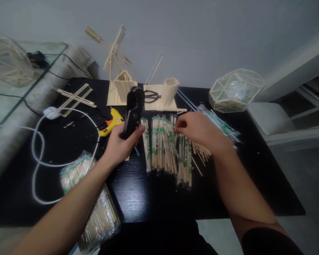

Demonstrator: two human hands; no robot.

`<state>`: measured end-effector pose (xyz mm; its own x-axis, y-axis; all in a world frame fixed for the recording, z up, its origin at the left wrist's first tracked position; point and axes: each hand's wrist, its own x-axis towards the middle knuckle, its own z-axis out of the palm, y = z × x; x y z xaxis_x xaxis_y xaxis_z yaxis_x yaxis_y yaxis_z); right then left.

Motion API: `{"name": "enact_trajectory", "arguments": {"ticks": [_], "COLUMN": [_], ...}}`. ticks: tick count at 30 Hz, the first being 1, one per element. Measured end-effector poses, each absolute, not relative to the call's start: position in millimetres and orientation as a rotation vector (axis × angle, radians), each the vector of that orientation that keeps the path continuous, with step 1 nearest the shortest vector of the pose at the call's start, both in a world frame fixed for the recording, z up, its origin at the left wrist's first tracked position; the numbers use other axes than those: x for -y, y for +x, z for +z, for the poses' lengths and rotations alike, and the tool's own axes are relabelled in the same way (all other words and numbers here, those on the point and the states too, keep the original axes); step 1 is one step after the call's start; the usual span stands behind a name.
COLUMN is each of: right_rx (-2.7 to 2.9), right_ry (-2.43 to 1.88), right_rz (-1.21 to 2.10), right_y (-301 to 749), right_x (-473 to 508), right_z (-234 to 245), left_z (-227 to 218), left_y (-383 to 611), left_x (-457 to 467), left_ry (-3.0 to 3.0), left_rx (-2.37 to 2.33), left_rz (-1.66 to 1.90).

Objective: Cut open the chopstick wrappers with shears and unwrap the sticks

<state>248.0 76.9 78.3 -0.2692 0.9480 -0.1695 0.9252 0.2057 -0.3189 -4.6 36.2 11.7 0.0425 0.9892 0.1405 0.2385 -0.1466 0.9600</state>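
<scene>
My left hand [119, 145] is wrapped round a black hand tool [134, 111] with a rounded, hooked head, held upright over the table. Several chopsticks in clear and green wrappers [162, 150] lie side by side in a pile between my hands. At the pile's upper right, my right hand [202, 129] is closed in a pinch at the end of one wrapped pair; its fingertips are partly hidden. Bare sticks [202, 154] fan out below that hand. A yellow glue gun [111, 122] lies just left of the black tool.
Stick-built models [123, 86] and a stick cup [171, 90] stand at the back, with black scissors [152, 95] between them. A faceted stick frame [235, 90] is at right. A white cable [33, 148] loops at left beside a large chopstick pack [101, 212].
</scene>
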Motion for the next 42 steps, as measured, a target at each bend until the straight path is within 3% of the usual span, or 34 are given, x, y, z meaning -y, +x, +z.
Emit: {"name": "enact_trajectory", "arguments": {"ticks": [8, 13, 18, 25, 30, 37, 42], "right_rx": [2.335, 2.255, 2.354, 2.433, 2.413, 1.973, 1.968], "right_ry": [-1.538, -1.790, -1.833, -1.872, -1.770, -1.180, -1.054], "right_rz": [0.720, 0.499, 0.629, 0.533, 0.485, 0.414, 0.301], "right_y": [262, 264, 261, 253, 252, 241, 232], "right_x": [-86, -97, -108, -106, -103, -77, -62], "right_z": [82, 61, 35, 17, 31, 77, 83], "left_z": [15, 12, 12, 16, 17, 16, 14], "left_y": [-2, -5, -4, -3, -2, -3, -4], "left_x": [-36, -36, -36, -34, -35, -35, -37], "left_ry": [1.520, 1.559, 1.653, 1.823, 1.947, 2.155, 2.274], "left_rx": [-1.306, -1.301, -1.334, -1.376, -1.473, -1.663, -1.744], "left_rz": [1.175, 1.161, 1.162, 1.129, 1.083, 0.937, 0.834]}}
